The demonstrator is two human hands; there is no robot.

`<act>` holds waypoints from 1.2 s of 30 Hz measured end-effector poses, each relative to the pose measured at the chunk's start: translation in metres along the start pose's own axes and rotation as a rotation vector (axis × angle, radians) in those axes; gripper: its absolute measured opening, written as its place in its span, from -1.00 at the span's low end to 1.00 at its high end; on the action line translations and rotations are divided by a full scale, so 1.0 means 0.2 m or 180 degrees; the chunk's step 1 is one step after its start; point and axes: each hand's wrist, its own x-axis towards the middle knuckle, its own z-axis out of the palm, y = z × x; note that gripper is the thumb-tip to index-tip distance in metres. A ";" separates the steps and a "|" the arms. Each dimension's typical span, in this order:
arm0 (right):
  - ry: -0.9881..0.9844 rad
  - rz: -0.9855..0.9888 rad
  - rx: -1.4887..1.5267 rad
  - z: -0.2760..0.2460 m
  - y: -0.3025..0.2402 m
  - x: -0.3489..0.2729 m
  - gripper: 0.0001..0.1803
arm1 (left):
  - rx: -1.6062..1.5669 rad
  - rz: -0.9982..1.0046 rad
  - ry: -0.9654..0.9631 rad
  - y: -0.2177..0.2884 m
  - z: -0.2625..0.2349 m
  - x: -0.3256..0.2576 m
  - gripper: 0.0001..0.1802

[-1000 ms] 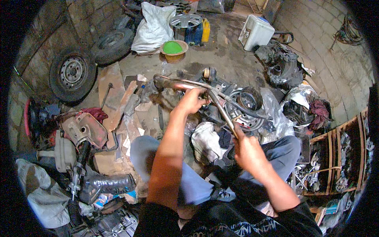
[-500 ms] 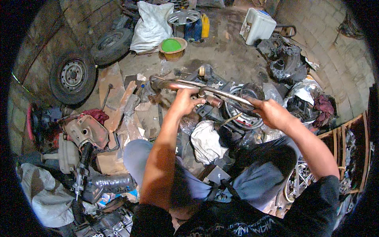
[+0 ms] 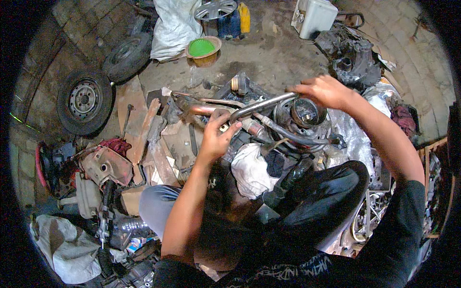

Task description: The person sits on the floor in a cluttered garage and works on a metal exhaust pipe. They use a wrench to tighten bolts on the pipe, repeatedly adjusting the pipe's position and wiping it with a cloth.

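A bent metal exhaust pipe [image 3: 259,105] runs across the middle, rusty at its left end and shiny grey toward the right. My left hand [image 3: 217,134] grips it near its bend. My right hand [image 3: 322,90] closes over the pipe's right end, just above a round black engine part [image 3: 305,113]. Black hoses [image 3: 293,139] curl below that part. A crumpled white rag [image 3: 250,169] lies in front of my knees.
Two tyres on rims [image 3: 84,101] lean at the left wall. A green bowl [image 3: 202,48], white sack [image 3: 173,26], yellow can [image 3: 244,17] and white box [image 3: 314,17] stand at the back. Wooden planks [image 3: 137,127], a red metal part [image 3: 105,165] and scrap surround me.
My right hand has swung from low near my knee up and to the right, reaching the pipe's far end. The pipe has turned to lie more level. My left hand stayed on it.
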 end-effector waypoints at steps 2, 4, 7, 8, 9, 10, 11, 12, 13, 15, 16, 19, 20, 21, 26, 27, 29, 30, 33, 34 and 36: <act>0.0066 -0.0129 -0.0197 -0.01 0.05 0.10 -0.50 | 0.0020 0.0007 0.0062 0.00 0.02 0.00 -0.74; 0.0075 -0.0177 -0.0300 -0.03 0.08 0.21 -0.59 | 0.0025 0.0035 0.0083 0.01 0.02 0.00 -0.75; 0.0188 -0.0466 -0.0460 -0.01 0.14 0.42 -0.69 | 0.0058 0.0211 0.0262 0.02 0.04 -0.01 -0.81; 0.0291 -0.0585 -0.0535 0.00 0.16 0.48 -0.72 | 0.0025 0.0243 0.0217 0.01 0.04 0.00 -0.82; 0.0370 -0.0678 -0.0599 0.01 0.18 0.55 -0.72 | -0.0008 0.0275 0.0173 0.00 0.04 0.00 -0.83; 0.0463 -0.0769 -0.0663 0.01 0.19 0.61 -0.72 | -0.0051 0.0255 0.0269 0.01 0.05 -0.01 -0.85; 0.0556 -0.0860 -0.0728 0.01 0.20 0.68 -0.72 | -0.0101 0.0278 0.0267 0.00 0.06 -0.01 -0.85; 0.0697 -0.0976 -0.0863 0.01 0.20 0.74 -0.71 | -0.0152 0.0301 0.0265 -0.02 0.07 -0.01 -0.85; 0.0758 -0.1063 -0.0875 0.00 0.19 0.80 -0.76 | -0.0194 0.0312 0.0272 -0.04 0.06 -0.01 -0.85; 0.0878 -0.1227 -0.0899 -0.01 0.15 0.92 -0.85 | -0.0295 0.0119 0.0212 -0.05 0.06 -0.02 -0.85; 0.0866 -0.1265 -0.1087 -0.04 0.12 0.97 -0.83 | -0.0291 0.0101 0.0193 -0.05 0.06 -0.03 -0.84; 0.1068 -0.1444 -0.1016 -0.04 0.07 1.10 -0.83 | -0.0223 -0.0079 0.0060 -0.04 0.04 -0.04 -0.81; 0.1015 -0.1377 -0.1005 -0.04 0.03 1.13 -0.84 | -0.0187 -0.0009 0.0034 -0.04 0.03 -0.04 -0.81; 0.1017 -0.1323 -0.0992 -0.04 0.01 1.14 -0.82 | -0.0155 0.0062 0.0003 -0.04 0.02 -0.03 -0.82; 0.0622 -0.0916 -0.0772 -0.09 -0.02 1.06 -0.80 | -0.0352 0.0129 0.0062 -0.03 0.01 -0.04 -0.81; 0.0660 -0.0904 -0.0786 -0.09 0.00 1.02 -0.79 | -0.0364 0.0166 0.0077 -0.02 0.01 -0.04 -0.82; 0.0755 -0.0862 -0.0831 -0.11 0.06 0.91 -0.77 | -0.0232 0.0286 0.0185 -0.01 0.03 -0.04 -0.81; 0.0920 -0.0929 -0.0840 -0.12 0.08 0.86 -0.76 | -0.0081 0.0352 0.0287 -0.02 0.04 -0.06 -0.80; 0.0641 -0.0807 -0.0997 -0.19 0.09 0.75 -0.76 | 0.0057 0.0378 0.0385 -0.06 0.05 -0.07 -0.74; 0.0663 -0.0808 -0.1029 -0.18 0.09 0.73 -0.76 | 0.0046 0.0358 0.0376 -0.05 0.05 -0.06 -0.72; 0.0648 -0.0751 -0.1001 -0.18 0.10 0.67 -0.80 | -0.0089 0.0216 0.0096 -0.05 0.04 -0.04 -0.66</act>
